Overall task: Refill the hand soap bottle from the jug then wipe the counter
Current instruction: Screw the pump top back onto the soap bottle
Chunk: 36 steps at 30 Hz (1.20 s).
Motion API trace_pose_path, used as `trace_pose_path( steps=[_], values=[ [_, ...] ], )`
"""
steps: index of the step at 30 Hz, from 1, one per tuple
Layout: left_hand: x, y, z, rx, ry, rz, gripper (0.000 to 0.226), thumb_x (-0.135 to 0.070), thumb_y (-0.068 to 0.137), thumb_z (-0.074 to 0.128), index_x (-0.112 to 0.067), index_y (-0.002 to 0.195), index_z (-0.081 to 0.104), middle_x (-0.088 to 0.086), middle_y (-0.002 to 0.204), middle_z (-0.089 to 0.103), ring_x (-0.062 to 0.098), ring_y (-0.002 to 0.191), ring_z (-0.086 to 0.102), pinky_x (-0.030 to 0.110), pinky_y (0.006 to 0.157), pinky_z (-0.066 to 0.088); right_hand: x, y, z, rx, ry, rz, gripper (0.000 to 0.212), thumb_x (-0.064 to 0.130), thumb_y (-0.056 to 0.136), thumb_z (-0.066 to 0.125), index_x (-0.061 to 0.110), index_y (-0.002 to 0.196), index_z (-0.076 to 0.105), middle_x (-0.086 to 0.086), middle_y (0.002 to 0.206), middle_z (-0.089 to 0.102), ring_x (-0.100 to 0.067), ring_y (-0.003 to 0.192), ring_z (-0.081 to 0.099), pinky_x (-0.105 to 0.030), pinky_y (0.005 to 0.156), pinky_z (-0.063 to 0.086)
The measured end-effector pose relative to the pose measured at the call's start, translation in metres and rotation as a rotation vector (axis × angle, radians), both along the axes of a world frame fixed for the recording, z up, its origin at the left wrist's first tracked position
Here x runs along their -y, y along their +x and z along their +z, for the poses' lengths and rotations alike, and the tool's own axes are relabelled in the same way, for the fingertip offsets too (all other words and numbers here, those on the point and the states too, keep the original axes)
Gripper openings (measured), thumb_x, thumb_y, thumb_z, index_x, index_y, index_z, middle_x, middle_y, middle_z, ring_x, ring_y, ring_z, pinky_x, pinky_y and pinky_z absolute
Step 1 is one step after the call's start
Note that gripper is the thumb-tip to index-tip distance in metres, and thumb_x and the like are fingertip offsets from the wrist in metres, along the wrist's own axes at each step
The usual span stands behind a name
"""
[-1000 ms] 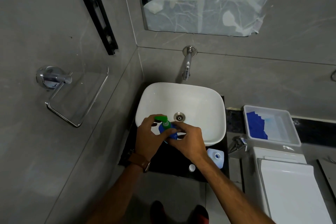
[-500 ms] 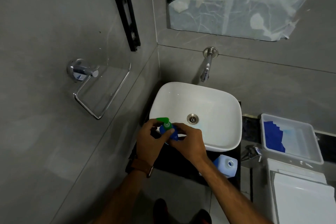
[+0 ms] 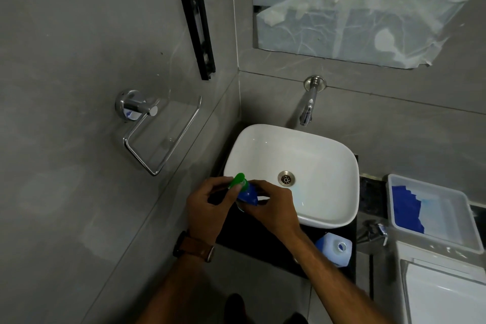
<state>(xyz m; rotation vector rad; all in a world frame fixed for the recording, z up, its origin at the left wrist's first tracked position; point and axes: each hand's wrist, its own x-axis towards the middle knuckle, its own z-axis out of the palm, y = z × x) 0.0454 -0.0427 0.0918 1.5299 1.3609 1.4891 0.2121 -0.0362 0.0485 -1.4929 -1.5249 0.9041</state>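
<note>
A small blue hand soap bottle (image 3: 248, 194) with a green pump top (image 3: 238, 180) is held over the front left rim of the white basin (image 3: 326, 155). My left hand (image 3: 207, 208) pinches the green pump top with thumb and fingers. My right hand (image 3: 273, 208) wraps the bottle's body from the right, hiding most of it. The translucent jug (image 3: 335, 248), holding blue liquid and with its neck open, stands on the black counter (image 3: 252, 242) to the right of my right forearm.
A wall tap (image 3: 307, 110) juts over the basin. A white tray (image 3: 452, 218) with a blue cloth (image 3: 406, 208) sits on the right, above a white toilet cistern (image 3: 444, 287). A chrome towel ring (image 3: 157, 137) hangs on the left wall.
The view has shifted left and slightly down, so everything sits further right in frame. Both hands stay on the bottle and pump top; the left fingers have turned slightly on the pump.
</note>
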Motion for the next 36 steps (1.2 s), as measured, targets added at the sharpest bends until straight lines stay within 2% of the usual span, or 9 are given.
trace_pose_path(
  steps=[15,18,20,22,25,27,30,33,36],
  values=[
    [0.008,-0.013,-0.015,0.025,-0.001,0.060,0.026,-0.034,0.072,0.084,-0.036,0.094,0.070,-0.017,0.093,0.074,0.008,0.087,0.072,0.016,0.076,0.057,-0.004,-0.012,-0.015,0.010,-0.046,0.056,0.057,0.037,0.074,0.092,0.026,0.126,0.071,0.010,0.112,0.077,-0.002,0.099,0.072,-0.019,0.085,0.061],
    [0.013,-0.022,-0.027,0.095,-0.076,0.083,0.034,-0.036,0.073,0.084,-0.029,0.103,0.071,-0.010,0.098,0.074,0.011,0.092,0.072,0.015,0.080,0.055,-0.007,-0.017,-0.027,0.017,-0.073,0.090,0.055,0.036,0.073,0.092,0.030,0.123,0.071,0.019,0.109,0.074,0.009,0.100,0.068,-0.010,0.083,0.056],
    [0.018,-0.028,-0.038,0.137,-0.170,0.121,0.034,-0.045,0.076,0.081,-0.033,0.106,0.070,-0.010,0.101,0.074,0.008,0.096,0.071,0.014,0.080,0.055,-0.008,-0.021,-0.039,0.031,-0.111,0.118,0.056,0.035,0.074,0.092,0.030,0.125,0.070,0.020,0.109,0.073,0.015,0.100,0.065,-0.009,0.085,0.055],
    [0.025,-0.033,-0.056,0.153,-0.280,0.143,0.029,-0.050,0.082,0.071,-0.038,0.108,0.070,-0.014,0.106,0.074,0.006,0.100,0.071,0.021,0.084,0.057,-0.009,-0.026,-0.054,0.052,-0.147,0.135,0.057,0.035,0.075,0.092,0.029,0.126,0.069,0.020,0.110,0.072,0.017,0.097,0.064,-0.010,0.088,0.056],
    [0.033,-0.040,-0.089,0.092,-0.447,0.106,0.033,-0.040,0.095,0.057,-0.031,0.126,0.065,-0.013,0.126,0.068,0.008,0.118,0.063,0.034,0.101,0.051,-0.012,-0.038,-0.077,0.077,-0.181,0.143,0.053,0.037,0.075,0.091,0.030,0.123,0.070,0.016,0.111,0.075,0.009,0.096,0.068,-0.015,0.090,0.057],
    [0.035,-0.043,-0.110,0.021,-0.527,0.079,0.034,-0.027,0.101,0.053,-0.027,0.135,0.057,-0.011,0.138,0.058,0.009,0.129,0.055,0.030,0.108,0.044,-0.016,-0.046,-0.090,0.091,-0.200,0.150,0.052,0.038,0.074,0.091,0.028,0.122,0.071,0.011,0.111,0.077,0.002,0.100,0.069,-0.019,0.092,0.057],
    [0.030,-0.045,-0.134,-0.025,-0.631,0.071,0.040,-0.011,0.101,0.052,-0.020,0.140,0.052,-0.005,0.140,0.054,0.012,0.132,0.050,0.023,0.105,0.037,-0.021,-0.060,-0.108,0.090,-0.229,0.140,0.051,0.030,0.075,0.091,0.025,0.122,0.072,0.005,0.111,0.078,-0.005,0.101,0.071,-0.028,0.094,0.058],
    [0.023,-0.049,-0.150,-0.024,-0.695,0.081,0.043,-0.008,0.100,0.052,-0.017,0.142,0.052,-0.001,0.139,0.057,0.013,0.129,0.051,0.020,0.102,0.038,-0.026,-0.072,-0.122,0.060,-0.244,0.108,0.048,0.022,0.075,0.090,0.020,0.120,0.073,0.000,0.109,0.078,-0.013,0.102,0.073,-0.035,0.094,0.059],
    [0.015,-0.056,-0.165,-0.028,-0.716,0.075,0.042,-0.011,0.100,0.053,-0.020,0.141,0.053,-0.004,0.134,0.059,0.010,0.124,0.054,0.002,0.092,0.039,-0.032,-0.081,-0.132,0.032,-0.258,0.075,0.048,0.017,0.075,0.089,0.016,0.120,0.074,-0.004,0.110,0.079,-0.017,0.103,0.073,-0.037,0.096,0.058]
  ],
)
